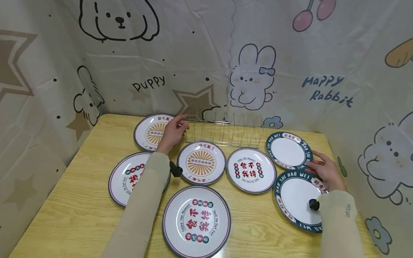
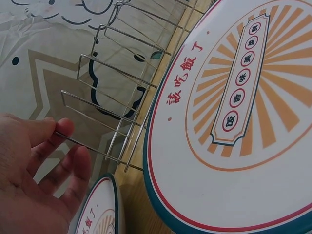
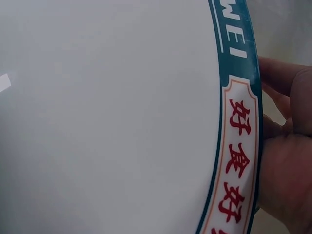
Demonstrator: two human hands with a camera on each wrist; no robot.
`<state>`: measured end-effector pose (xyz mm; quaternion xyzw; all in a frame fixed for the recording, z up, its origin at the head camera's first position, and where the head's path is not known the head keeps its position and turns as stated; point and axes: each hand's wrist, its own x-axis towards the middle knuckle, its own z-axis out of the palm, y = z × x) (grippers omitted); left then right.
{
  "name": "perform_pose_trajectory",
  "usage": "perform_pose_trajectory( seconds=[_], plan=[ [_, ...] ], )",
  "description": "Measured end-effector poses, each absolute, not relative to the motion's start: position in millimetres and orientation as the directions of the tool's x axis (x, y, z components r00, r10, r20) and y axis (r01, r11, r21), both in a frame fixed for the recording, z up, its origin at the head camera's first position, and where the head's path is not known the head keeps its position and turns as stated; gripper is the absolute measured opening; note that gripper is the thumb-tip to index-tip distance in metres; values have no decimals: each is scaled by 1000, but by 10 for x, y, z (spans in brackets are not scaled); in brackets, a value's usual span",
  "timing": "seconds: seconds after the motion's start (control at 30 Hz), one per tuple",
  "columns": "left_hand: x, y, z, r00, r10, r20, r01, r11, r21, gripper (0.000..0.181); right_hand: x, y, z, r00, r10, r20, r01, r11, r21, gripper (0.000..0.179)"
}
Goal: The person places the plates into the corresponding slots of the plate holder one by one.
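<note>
At the back of the table, my left hand (image 1: 173,131) pinches the end wire of a metal dish rack (image 1: 224,134) between thumb and fingers. The left wrist view shows this hand (image 2: 46,170) on the rack's end wire (image 2: 92,146) up close. My right hand (image 1: 324,170) grips the right edge of the smaller green-rimmed plate (image 1: 288,150). Just nearer lies a larger green-rimmed plate (image 1: 296,199), partly under the right sleeve. In the right wrist view, a green rim (image 3: 239,117) hides the fingertips of the right hand (image 3: 287,141).
Sunburst plates (image 1: 201,162) lie before and left of the rack. Red-lettered plates lie at front centre (image 1: 196,223), centre right (image 1: 251,170) and under the left forearm (image 1: 123,183). A printed curtain (image 1: 196,57) hangs round the table (image 1: 249,234).
</note>
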<state>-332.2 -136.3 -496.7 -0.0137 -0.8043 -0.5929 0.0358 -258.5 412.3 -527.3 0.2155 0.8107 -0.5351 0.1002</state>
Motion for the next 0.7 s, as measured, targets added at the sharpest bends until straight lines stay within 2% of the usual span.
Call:
perform_pose_trajectory(
  seconds=[0.7],
  plan=[
    [-3316,-1390,-4987,-995,3,98,94,307,947,44,-2606,4082,-5189,-859,299,-416,501,323,-803,67]
  ],
)
